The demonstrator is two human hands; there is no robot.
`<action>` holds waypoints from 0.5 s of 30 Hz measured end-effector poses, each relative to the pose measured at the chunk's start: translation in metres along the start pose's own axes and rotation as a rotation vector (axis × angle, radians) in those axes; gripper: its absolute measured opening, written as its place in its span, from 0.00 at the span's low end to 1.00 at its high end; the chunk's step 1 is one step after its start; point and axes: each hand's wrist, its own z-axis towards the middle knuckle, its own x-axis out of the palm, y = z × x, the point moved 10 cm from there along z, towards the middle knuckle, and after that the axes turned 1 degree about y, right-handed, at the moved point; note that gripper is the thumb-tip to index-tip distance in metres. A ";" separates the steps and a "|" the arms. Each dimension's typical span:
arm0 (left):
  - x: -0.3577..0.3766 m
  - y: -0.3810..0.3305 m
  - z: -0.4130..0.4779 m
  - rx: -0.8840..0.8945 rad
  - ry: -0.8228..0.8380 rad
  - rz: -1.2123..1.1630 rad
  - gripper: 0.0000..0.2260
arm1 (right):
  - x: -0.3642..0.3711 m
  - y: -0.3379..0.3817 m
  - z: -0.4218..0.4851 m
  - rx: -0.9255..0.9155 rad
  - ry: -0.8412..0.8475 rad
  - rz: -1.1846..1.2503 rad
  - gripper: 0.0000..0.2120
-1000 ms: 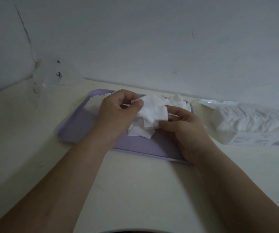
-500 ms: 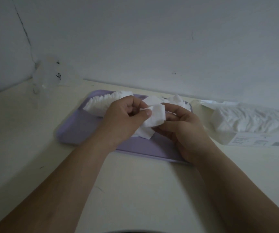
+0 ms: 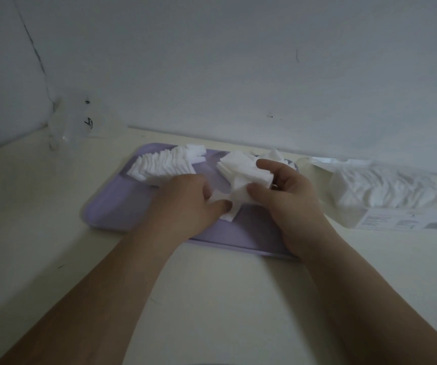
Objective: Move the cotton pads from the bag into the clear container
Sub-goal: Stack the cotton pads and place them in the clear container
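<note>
A lilac tray (image 3: 112, 206) lies on the cream counter. On its far left lies a fanned row of white cotton pads (image 3: 163, 165). A loose bunch of cotton pads (image 3: 241, 171) sits over the tray's middle, pinched between thumb and fingers of my right hand (image 3: 288, 198). My left hand (image 3: 186, 198) presses thumb and fingers on the lowest pads of that bunch. More pads (image 3: 278, 156) lie behind. The clear bag (image 3: 380, 193), still holding pads, lies to the right of the tray. The clear container (image 3: 72, 122) stands in the far left corner.
The wall runs close behind the tray and bag. A dark rounded edge (image 3: 204, 363) shows at the bottom of the view.
Both hands have lowered the bunch of pads toward the tray. My left hand slid down and back to the lower pads, which uncovers the fanned row on the left.
</note>
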 end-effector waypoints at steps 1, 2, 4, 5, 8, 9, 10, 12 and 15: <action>-0.001 -0.003 -0.001 -0.004 0.001 0.022 0.18 | 0.000 0.004 -0.001 -0.029 -0.003 -0.094 0.26; -0.001 -0.003 -0.001 -0.014 0.010 0.036 0.18 | 0.001 0.007 -0.002 -0.053 0.004 -0.197 0.26; 0.001 -0.002 0.001 -0.031 0.054 0.035 0.17 | 0.001 0.012 -0.003 -0.080 0.032 -0.406 0.26; 0.003 -0.001 0.001 -0.037 0.082 0.018 0.16 | 0.001 0.013 -0.003 -0.078 0.043 -0.465 0.26; 0.007 -0.001 -0.001 -0.026 0.112 -0.077 0.12 | 0.001 0.012 -0.003 -0.064 0.074 -0.533 0.26; 0.005 -0.001 0.000 -0.018 0.095 -0.113 0.10 | 0.002 0.011 -0.003 -0.065 0.087 -0.552 0.26; 0.003 0.001 0.001 -0.012 0.077 -0.147 0.08 | 0.004 0.010 -0.004 -0.065 0.102 -0.572 0.25; -0.003 0.001 0.004 0.012 0.036 -0.184 0.08 | 0.006 0.011 -0.005 -0.076 0.110 -0.606 0.24; -0.022 -0.003 0.005 0.037 -0.068 -0.259 0.06 | 0.000 0.014 -0.002 -0.103 0.036 -0.577 0.22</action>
